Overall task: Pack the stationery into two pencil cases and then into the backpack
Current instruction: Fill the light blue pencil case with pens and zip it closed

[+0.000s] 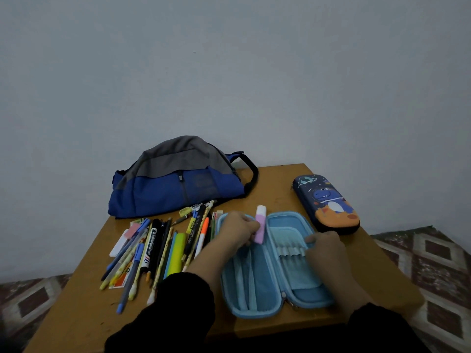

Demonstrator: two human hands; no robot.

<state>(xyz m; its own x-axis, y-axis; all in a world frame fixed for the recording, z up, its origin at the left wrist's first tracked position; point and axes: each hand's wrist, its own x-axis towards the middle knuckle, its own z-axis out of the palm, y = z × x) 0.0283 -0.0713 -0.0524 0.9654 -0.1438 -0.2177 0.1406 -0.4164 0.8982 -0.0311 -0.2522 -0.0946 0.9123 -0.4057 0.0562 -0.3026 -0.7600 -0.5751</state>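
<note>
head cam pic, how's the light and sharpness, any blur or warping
Head view: dim, bluish, flat light with soft shadows and no strong glare; the left hand and its pink stick are slightly motion-blurred; print on the pens is mostly unreadable; wide-angle bending curves the table edges and floor pattern.

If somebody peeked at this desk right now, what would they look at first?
Probably the open light-blue pencil case at the front of the table, with the left hand holding a pink stick over it. Next, the messy pile of pens to its left and the blue-grey backpack behind.
</note>
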